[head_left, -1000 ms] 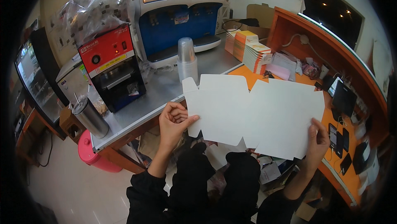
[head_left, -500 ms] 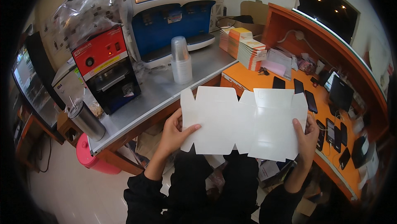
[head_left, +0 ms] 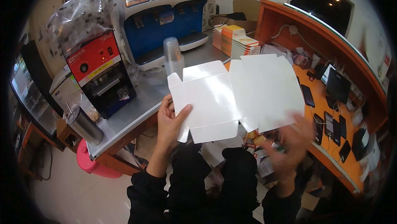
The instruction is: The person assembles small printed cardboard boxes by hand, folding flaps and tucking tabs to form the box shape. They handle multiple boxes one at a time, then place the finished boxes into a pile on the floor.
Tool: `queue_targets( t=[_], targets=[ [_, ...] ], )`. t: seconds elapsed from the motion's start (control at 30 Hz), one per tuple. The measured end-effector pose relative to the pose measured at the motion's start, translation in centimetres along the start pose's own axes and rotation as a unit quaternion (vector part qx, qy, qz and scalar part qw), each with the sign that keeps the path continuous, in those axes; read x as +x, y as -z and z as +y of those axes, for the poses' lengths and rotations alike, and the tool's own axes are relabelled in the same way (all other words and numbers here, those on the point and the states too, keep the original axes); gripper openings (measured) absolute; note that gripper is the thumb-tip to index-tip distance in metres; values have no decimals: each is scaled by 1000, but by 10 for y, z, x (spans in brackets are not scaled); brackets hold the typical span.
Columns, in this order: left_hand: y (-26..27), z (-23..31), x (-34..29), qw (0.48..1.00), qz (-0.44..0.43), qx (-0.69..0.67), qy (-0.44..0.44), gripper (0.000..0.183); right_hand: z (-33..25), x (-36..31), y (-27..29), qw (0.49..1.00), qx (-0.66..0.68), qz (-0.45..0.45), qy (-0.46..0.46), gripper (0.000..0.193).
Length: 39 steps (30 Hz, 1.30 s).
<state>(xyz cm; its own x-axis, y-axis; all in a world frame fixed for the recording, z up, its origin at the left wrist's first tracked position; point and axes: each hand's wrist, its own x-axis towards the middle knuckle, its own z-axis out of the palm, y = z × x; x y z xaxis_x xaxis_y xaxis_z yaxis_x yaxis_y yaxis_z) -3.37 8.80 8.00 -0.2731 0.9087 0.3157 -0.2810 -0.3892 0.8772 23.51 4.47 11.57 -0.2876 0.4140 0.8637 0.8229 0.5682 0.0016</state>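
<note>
A flat white cardboard box blank (head_left: 209, 106), with creases, flaps and notched edges, is held up in front of me above my knees. My left hand (head_left: 168, 120) grips its left end, thumb on the near face and fingers behind. Its right panel tilts upward and catches less shine than the left one. At the lower right corner of the blank is my right hand (head_left: 291, 141), smeared by motion, so whether its fingers touch the card cannot be made out.
On the metal counter (head_left: 124, 131) stand a red-and-black machine (head_left: 97, 65), a steel tumbler (head_left: 84, 125) and stacked clear cups (head_left: 173, 56). Folded cartons (head_left: 233, 40) and several phones (head_left: 307, 95) lie on the orange desk at right. A pink bucket (head_left: 97, 164) sits below.
The blank has risen and tilted, its right side swinging upward. My right hand has come off its right edge and moved down and left, while my left hand keeps its grip.
</note>
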Motion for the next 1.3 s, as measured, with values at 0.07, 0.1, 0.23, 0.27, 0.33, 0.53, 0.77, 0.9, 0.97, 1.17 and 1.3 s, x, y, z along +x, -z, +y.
queue_targets(
  t=[0.07, 0.1, 0.23, 0.27, 0.33, 0.53, 0.77, 0.9, 0.97, 1.17, 1.3],
  targets=[
    [-12, -4, -1, 998, -45, -34, -10, 45, -26, -8, -16, 986, -30, -122, 108, 46],
    [-16, -7, -5, 999, -47, -18, 6, 58, -34, -11, -27, 985, 13, -130, 113, 44],
    [-32, -16, -15, 994, -99, 35, -13, 65, -36, -20, -50, 989, 61, -55, 125, 32],
    [-35, -17, -14, 994, -108, 15, -9, 66, -31, -20, -50, 990, 84, 7, 116, 28],
    [-47, -22, -13, 1000, 6, 8, -23, 69, -22, -18, -44, 992, 114, 19, 57, 21],
    [-56, -19, -56, 966, -104, 161, -175, 47, -18, -14, -35, 970, 235, 31, -54, 25],
    [-63, -19, -52, 955, 54, 155, -245, 11, -33, -17, -44, 952, 284, 81, -78, 31],
    [-56, -17, -52, 941, 69, 173, -283, 12, -33, -17, -48, 947, 311, 57, -60, 21],
    [-56, -18, -54, 941, 71, 168, -284, 12, -36, -19, -49, 946, 313, 71, -54, 19],
    [-55, -17, -51, 969, 82, 136, -189, 15, -40, -24, -52, 967, 144, 155, 143, 19],
    [-43, -13, -44, 971, -91, 169, -143, 21, -38, -21, -50, 961, 99, 156, 203, 19]
  ],
)
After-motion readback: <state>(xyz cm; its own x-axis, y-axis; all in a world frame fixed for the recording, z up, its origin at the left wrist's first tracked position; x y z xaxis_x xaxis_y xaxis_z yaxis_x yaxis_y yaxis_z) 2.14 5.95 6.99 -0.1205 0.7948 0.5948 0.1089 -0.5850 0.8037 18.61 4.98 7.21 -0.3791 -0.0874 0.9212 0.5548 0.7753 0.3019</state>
